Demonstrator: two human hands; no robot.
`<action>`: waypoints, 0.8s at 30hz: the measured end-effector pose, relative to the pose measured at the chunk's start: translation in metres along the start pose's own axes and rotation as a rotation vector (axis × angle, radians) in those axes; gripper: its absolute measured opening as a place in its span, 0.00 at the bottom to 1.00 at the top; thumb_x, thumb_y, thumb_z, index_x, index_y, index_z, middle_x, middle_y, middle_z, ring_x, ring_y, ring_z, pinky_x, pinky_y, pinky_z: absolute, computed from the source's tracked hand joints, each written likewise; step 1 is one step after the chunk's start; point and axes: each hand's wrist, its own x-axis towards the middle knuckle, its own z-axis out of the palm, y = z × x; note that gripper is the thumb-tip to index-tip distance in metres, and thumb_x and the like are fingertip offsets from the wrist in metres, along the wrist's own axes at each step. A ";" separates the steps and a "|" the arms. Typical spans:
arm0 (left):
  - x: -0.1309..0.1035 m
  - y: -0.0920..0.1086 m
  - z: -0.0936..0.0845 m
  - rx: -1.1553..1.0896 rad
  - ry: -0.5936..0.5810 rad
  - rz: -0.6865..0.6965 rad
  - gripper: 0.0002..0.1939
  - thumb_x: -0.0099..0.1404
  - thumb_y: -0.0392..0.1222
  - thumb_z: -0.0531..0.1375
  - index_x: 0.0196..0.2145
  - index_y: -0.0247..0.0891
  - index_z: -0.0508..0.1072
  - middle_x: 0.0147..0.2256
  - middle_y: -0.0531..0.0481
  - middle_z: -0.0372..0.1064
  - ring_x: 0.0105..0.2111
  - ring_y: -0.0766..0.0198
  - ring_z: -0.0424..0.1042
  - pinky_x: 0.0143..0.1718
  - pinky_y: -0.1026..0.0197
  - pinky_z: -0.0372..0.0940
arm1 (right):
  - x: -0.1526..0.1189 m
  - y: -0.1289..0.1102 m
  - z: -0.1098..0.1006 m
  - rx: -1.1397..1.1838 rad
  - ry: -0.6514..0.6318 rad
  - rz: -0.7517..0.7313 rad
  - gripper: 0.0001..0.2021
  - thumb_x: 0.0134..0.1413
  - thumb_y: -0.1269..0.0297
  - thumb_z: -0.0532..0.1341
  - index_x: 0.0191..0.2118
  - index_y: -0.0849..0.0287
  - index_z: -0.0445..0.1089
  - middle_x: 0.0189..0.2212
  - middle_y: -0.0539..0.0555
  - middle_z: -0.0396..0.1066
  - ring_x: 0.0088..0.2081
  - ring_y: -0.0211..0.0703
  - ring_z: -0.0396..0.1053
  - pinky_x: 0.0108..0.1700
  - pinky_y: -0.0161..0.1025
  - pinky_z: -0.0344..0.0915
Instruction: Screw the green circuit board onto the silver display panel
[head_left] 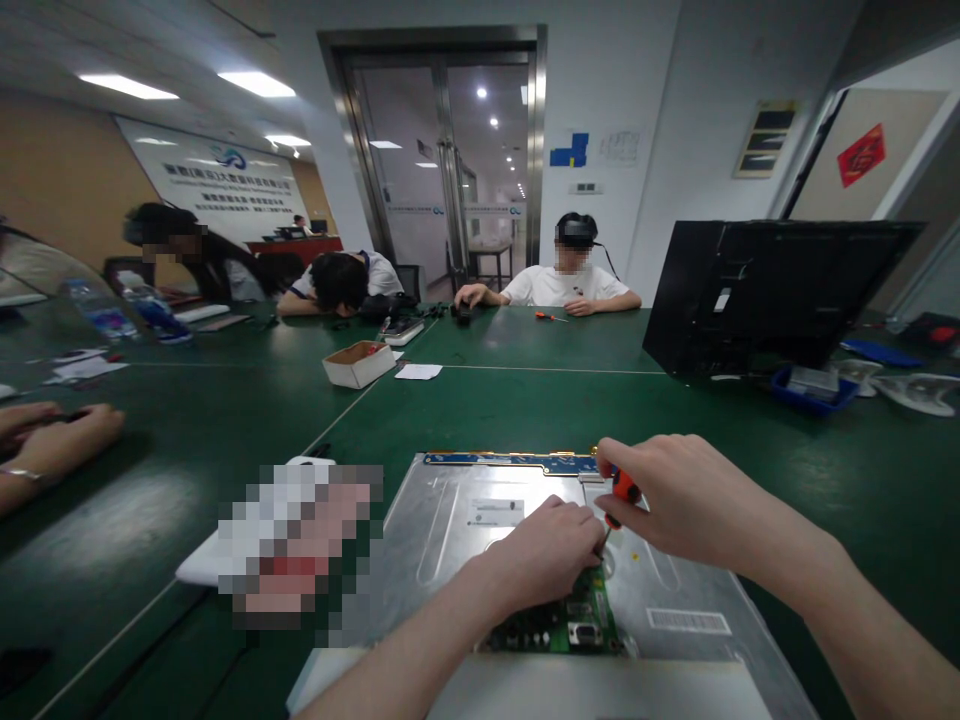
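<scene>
A flat silver metal panel (pixel 517 490) lies on the green table in front of me, with a blue circuit strip (pixel 510 461) along its far edge and a green circuit board (pixel 577 618) on its nearer part. My right hand (pixel 660 500) is closed on an orange and black screwdriver (pixel 625 487), its shaft slanting down toward the board's upper edge. Close beside the shaft, my left hand (pixel 544 550) rests over the board's upper part, fingers curled together; anything under its fingertips is hidden.
A blurred white and pink item (pixel 202 545) lies left of the panel on the green table (pixel 570 400). Beyond are an open box (pixel 358 365), a black monitor (pixel 772 295) and a blue tray (pixel 814 400). Other people sit around the table; another person's hands (pixel 67 440) are at left.
</scene>
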 end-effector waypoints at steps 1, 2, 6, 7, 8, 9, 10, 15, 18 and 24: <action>0.000 0.000 -0.001 0.000 0.003 -0.003 0.04 0.67 0.35 0.63 0.35 0.37 0.70 0.38 0.48 0.74 0.39 0.57 0.73 0.40 0.56 0.63 | 0.001 -0.001 0.000 -0.015 0.004 0.002 0.06 0.57 0.63 0.64 0.40 0.55 0.71 0.28 0.52 0.78 0.29 0.49 0.76 0.25 0.37 0.45; 0.000 0.001 -0.001 0.000 0.005 -0.006 0.04 0.67 0.36 0.64 0.35 0.37 0.70 0.38 0.48 0.74 0.39 0.57 0.73 0.40 0.56 0.63 | 0.001 -0.001 -0.001 -0.026 0.008 0.002 0.06 0.58 0.62 0.65 0.40 0.55 0.71 0.28 0.53 0.78 0.28 0.49 0.76 0.24 0.37 0.44; 0.000 0.001 -0.004 -0.011 -0.005 -0.004 0.05 0.67 0.34 0.63 0.34 0.37 0.70 0.37 0.48 0.74 0.39 0.56 0.74 0.40 0.56 0.63 | 0.002 -0.004 -0.003 -0.061 0.024 -0.005 0.06 0.59 0.60 0.64 0.37 0.55 0.72 0.25 0.53 0.77 0.27 0.50 0.75 0.24 0.37 0.43; 0.000 0.001 -0.005 -0.016 -0.010 -0.002 0.04 0.67 0.33 0.63 0.33 0.36 0.70 0.37 0.48 0.75 0.40 0.56 0.74 0.40 0.56 0.63 | 0.002 -0.004 -0.003 -0.070 0.027 -0.003 0.06 0.59 0.59 0.65 0.36 0.55 0.72 0.24 0.53 0.77 0.26 0.50 0.75 0.24 0.37 0.42; 0.000 0.002 -0.006 -0.021 -0.013 -0.001 0.04 0.67 0.33 0.62 0.33 0.36 0.70 0.38 0.47 0.75 0.40 0.56 0.74 0.40 0.56 0.63 | 0.002 -0.004 -0.003 -0.077 0.030 -0.001 0.07 0.59 0.58 0.65 0.36 0.55 0.72 0.24 0.53 0.77 0.26 0.49 0.75 0.24 0.37 0.42; 0.000 0.002 -0.006 -0.024 -0.016 0.000 0.04 0.67 0.33 0.62 0.34 0.36 0.70 0.38 0.47 0.75 0.41 0.56 0.74 0.41 0.56 0.64 | 0.001 -0.004 -0.003 -0.083 0.032 0.001 0.07 0.59 0.57 0.65 0.36 0.55 0.72 0.24 0.53 0.77 0.26 0.49 0.75 0.24 0.37 0.42; 0.000 0.002 -0.006 -0.025 -0.018 -0.001 0.04 0.67 0.33 0.62 0.34 0.36 0.71 0.38 0.47 0.75 0.41 0.56 0.74 0.41 0.56 0.64 | 0.001 -0.004 -0.003 -0.086 0.033 0.004 0.08 0.59 0.57 0.65 0.36 0.55 0.72 0.24 0.53 0.77 0.26 0.49 0.75 0.24 0.37 0.42; 0.000 0.001 -0.006 -0.016 -0.020 0.000 0.03 0.66 0.32 0.63 0.35 0.36 0.71 0.38 0.47 0.75 0.41 0.55 0.74 0.42 0.55 0.64 | 0.001 -0.002 -0.002 -0.080 0.037 0.002 0.07 0.59 0.57 0.65 0.36 0.55 0.72 0.25 0.53 0.77 0.27 0.49 0.75 0.24 0.37 0.42; -0.001 0.001 -0.005 -0.011 -0.017 -0.007 0.04 0.66 0.33 0.62 0.34 0.37 0.70 0.38 0.47 0.75 0.41 0.56 0.74 0.41 0.56 0.64 | 0.002 -0.001 -0.001 -0.073 0.046 -0.002 0.08 0.59 0.57 0.65 0.36 0.55 0.72 0.24 0.53 0.77 0.26 0.48 0.74 0.25 0.37 0.42; 0.000 0.000 -0.005 -0.019 -0.022 -0.005 0.04 0.67 0.33 0.62 0.34 0.37 0.70 0.39 0.46 0.75 0.42 0.55 0.74 0.42 0.56 0.63 | 0.002 -0.001 -0.001 -0.081 0.057 -0.004 0.08 0.59 0.57 0.65 0.35 0.55 0.72 0.24 0.53 0.76 0.25 0.46 0.73 0.24 0.37 0.41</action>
